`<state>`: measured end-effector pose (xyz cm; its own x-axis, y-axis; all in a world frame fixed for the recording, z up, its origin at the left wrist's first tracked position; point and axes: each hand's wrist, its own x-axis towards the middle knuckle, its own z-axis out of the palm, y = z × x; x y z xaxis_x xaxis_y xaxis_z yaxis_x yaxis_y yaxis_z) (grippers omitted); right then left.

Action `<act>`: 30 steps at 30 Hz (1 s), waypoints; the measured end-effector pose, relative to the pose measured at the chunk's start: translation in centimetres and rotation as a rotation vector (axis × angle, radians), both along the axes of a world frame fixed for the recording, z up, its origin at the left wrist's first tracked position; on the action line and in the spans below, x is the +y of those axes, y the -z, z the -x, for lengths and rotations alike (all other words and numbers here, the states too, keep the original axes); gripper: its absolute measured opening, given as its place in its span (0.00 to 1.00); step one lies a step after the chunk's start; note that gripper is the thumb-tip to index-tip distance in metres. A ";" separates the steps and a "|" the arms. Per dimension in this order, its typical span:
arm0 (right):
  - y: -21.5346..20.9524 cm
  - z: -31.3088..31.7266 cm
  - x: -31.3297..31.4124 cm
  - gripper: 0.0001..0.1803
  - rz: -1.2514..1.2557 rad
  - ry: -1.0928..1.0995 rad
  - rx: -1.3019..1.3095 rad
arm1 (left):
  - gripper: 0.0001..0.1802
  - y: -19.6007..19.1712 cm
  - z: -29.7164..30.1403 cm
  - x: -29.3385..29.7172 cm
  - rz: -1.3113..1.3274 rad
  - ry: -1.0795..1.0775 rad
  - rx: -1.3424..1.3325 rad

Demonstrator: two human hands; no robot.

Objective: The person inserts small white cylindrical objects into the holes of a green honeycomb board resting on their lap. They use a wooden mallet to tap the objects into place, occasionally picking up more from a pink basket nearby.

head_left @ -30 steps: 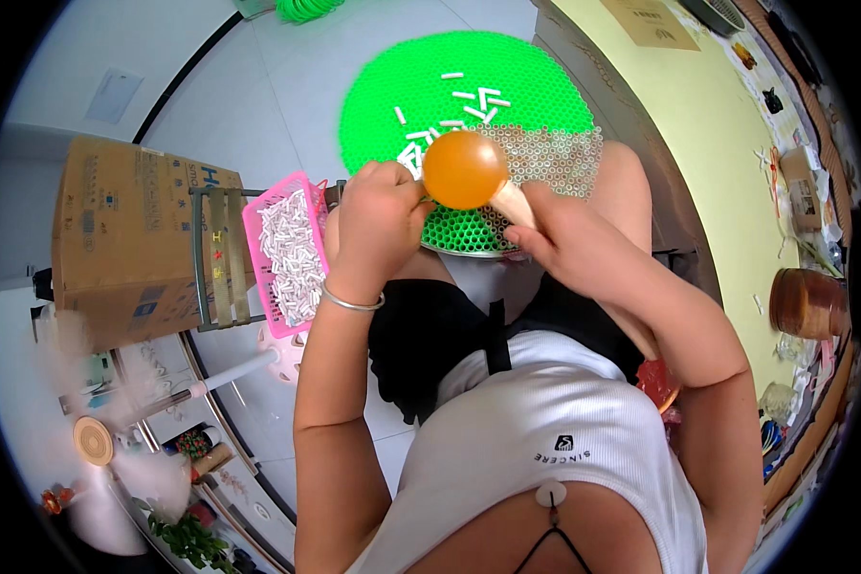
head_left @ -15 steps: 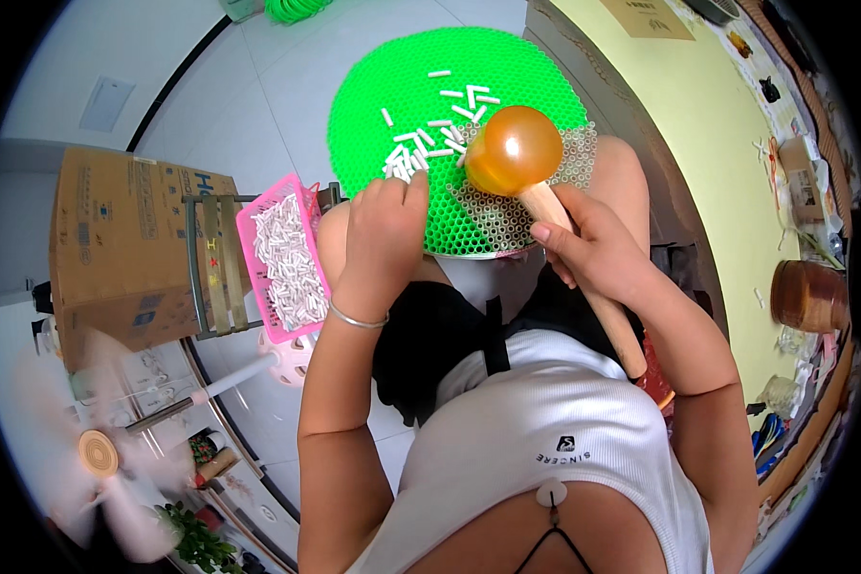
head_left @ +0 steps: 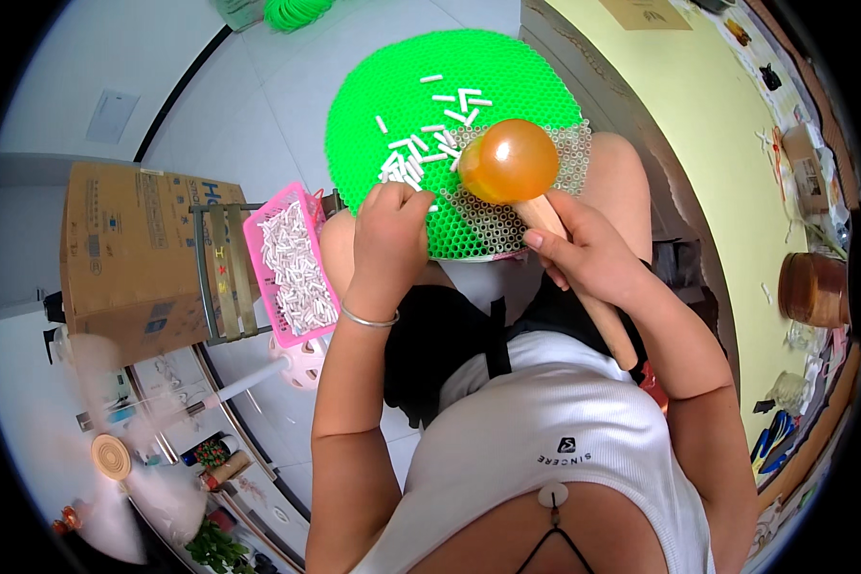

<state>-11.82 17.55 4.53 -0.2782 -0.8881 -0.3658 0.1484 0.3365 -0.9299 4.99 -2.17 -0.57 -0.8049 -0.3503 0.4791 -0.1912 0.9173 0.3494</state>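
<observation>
A wooden-handled orange mallet (head_left: 510, 163) is gripped by the right hand (head_left: 593, 258) above the green honeycomb mat (head_left: 402, 77) on the lap; small white tubes (head_left: 407, 163) are seemingly pinched by the left hand (head_left: 389, 234).

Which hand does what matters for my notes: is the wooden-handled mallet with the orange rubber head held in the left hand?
No, the right hand grips the mallet; the left hand rests on the green honeycomb board.

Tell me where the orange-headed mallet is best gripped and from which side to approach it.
Grip the mallet by its wooden handle, probably just below the round orange head, as the right hand does now. The handle is straight and slim, running back along the forearm toward the body, while the head is smooth and bulbous. Coming from the person's right side keeps clear of the left hand on the green honeycomb mat.
</observation>
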 end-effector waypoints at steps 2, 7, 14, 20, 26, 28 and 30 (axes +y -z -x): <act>0.1 0.0 0.0 0.15 -0.003 -0.006 0.010 | 0.12 -0.5 -0.1 0.3 -0.010 0.001 0.002; 0.2 0.1 0.2 0.15 0.013 -0.009 0.008 | 0.12 -1.7 -0.7 0.5 0.139 0.052 -0.074; 0.6 0.0 0.2 0.14 0.028 0.001 -0.024 | 0.12 -1.4 -0.1 0.3 0.027 0.012 0.079; 0.6 0.1 0.3 0.14 0.031 -0.002 -0.013 | 0.06 -1.0 1.5 0.6 -0.258 -0.095 0.195; 0.3 0.1 0.2 0.14 0.018 -0.018 -0.009 | 0.07 -0.1 1.7 0.0 -0.078 0.002 0.157; 0.1 0.0 0.2 0.13 0.020 -0.012 -0.002 | 0.08 0.2 1.5 -0.3 -0.017 0.036 0.139; -0.9 -0.2 -0.2 0.14 -0.024 -0.022 0.013 | 0.09 -0.4 0.9 -0.3 -0.082 0.014 0.136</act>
<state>-11.67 17.36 5.43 -0.2642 -0.8851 -0.3833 0.1284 0.3616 -0.9235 4.11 -2.45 -0.18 -0.7399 -0.3818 0.5540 -0.1242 0.8868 0.4452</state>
